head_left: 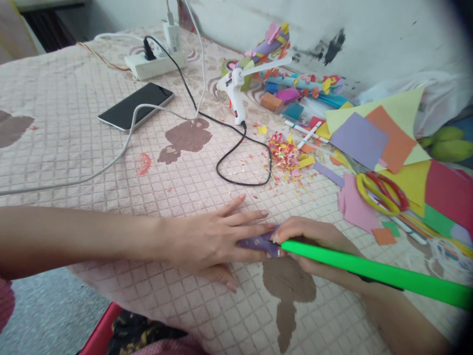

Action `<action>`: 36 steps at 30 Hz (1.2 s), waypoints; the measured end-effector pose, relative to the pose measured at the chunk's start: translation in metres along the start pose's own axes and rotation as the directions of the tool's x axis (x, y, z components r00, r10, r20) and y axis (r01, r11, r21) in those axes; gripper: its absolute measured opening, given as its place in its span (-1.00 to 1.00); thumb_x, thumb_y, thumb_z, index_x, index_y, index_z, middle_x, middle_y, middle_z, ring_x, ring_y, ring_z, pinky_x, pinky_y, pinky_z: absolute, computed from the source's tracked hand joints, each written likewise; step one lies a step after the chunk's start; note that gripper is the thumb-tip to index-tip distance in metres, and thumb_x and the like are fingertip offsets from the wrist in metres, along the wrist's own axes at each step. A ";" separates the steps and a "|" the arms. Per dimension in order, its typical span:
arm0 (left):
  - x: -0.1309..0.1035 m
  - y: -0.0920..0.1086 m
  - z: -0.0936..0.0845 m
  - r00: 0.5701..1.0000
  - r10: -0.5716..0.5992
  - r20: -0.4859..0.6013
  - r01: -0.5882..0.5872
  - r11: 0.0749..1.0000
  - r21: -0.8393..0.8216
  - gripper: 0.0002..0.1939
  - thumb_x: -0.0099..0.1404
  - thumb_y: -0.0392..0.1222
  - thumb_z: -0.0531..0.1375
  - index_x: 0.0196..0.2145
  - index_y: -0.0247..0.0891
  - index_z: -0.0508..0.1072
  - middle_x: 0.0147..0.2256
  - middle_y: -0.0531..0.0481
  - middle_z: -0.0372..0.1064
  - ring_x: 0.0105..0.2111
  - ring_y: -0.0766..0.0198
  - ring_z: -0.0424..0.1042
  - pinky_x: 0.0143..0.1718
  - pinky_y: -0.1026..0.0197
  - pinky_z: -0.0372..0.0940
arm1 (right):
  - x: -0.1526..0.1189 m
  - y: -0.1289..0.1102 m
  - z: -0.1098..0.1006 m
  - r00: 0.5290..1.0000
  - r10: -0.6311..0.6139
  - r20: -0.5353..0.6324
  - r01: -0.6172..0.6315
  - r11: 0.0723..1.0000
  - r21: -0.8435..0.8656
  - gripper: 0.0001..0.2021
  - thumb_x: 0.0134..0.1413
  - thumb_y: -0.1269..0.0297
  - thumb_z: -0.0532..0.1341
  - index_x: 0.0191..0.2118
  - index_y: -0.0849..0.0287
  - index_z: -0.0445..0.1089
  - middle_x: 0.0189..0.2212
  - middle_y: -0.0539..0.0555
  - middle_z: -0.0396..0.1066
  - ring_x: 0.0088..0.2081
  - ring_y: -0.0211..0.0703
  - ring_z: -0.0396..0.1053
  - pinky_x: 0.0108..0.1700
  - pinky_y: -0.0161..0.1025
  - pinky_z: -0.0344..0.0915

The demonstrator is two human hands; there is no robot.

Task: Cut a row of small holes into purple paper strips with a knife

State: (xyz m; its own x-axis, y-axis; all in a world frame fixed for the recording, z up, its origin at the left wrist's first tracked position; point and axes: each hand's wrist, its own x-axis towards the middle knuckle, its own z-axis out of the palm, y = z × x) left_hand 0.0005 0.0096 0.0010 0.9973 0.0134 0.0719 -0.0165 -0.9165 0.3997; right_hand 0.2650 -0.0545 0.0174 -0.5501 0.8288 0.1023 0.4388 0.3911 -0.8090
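Note:
My left hand [207,239] lies flat on the tablecloth with its fingers spread. Under and between its fingers is a small purple paper piece [254,242] with little round marks. My right hand [318,234] is closed around a long, bright green utility knife [369,271]. The knife's thin dark tip meets the right part of the purple piece, close to my left fingertips. Part of the purple piece is hidden under both hands.
Ahead stand a white glue gun [236,96] with its black cord and a pile of paper scraps [286,153]. Yellow-and-red scissors [382,192] and coloured paper sheets [360,140] lie right. A phone [136,106] and a power strip [153,64] are farther left.

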 end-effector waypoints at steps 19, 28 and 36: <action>-0.002 0.001 0.001 1.000 -0.028 -0.005 0.028 1.000 0.008 -0.35 0.37 0.10 0.21 0.34 -0.07 0.22 0.43 -0.12 -0.12 0.43 -0.27 -0.22 0.35 -0.49 -0.34 | 0.000 -0.003 -0.001 1.000 0.004 -0.002 -0.004 1.000 -0.002 -0.80 0.16 0.47 0.21 -0.15 0.05 0.43 -0.37 -0.01 0.53 -0.31 -0.18 0.51 -0.25 -0.27 0.42; 0.000 -0.002 -0.001 1.000 0.005 0.007 -0.005 1.000 -0.024 -0.35 0.36 0.11 0.23 0.32 -0.09 0.25 0.43 -0.16 -0.13 0.44 -0.19 -0.23 0.35 -0.44 -0.45 | -0.008 0.016 0.004 1.000 0.021 -0.008 -0.020 0.998 0.063 -0.78 0.18 0.50 0.24 -0.13 0.02 0.44 -0.33 -0.02 0.50 -0.28 -0.20 0.50 -0.20 -0.26 0.41; 0.000 -0.003 -0.005 0.999 -0.013 0.046 0.014 1.000 -0.012 -0.35 0.34 0.12 0.25 0.32 -0.03 0.26 0.43 -0.11 -0.15 0.43 -0.27 -0.26 0.33 -0.50 -0.42 | -0.004 0.004 0.001 1.000 -0.012 -0.008 0.012 1.000 -0.021 -0.79 0.15 0.49 0.22 -0.14 0.05 0.44 -0.32 0.01 0.55 -0.22 -0.17 0.52 -0.19 -0.27 0.42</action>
State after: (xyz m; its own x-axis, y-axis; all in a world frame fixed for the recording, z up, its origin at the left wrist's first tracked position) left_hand 0.0002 0.0142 0.0048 0.9997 0.0068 0.0241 -0.0037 -0.9115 0.4112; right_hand 0.2680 -0.0564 0.0128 -0.5495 0.8273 0.1164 0.4473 0.4090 -0.7954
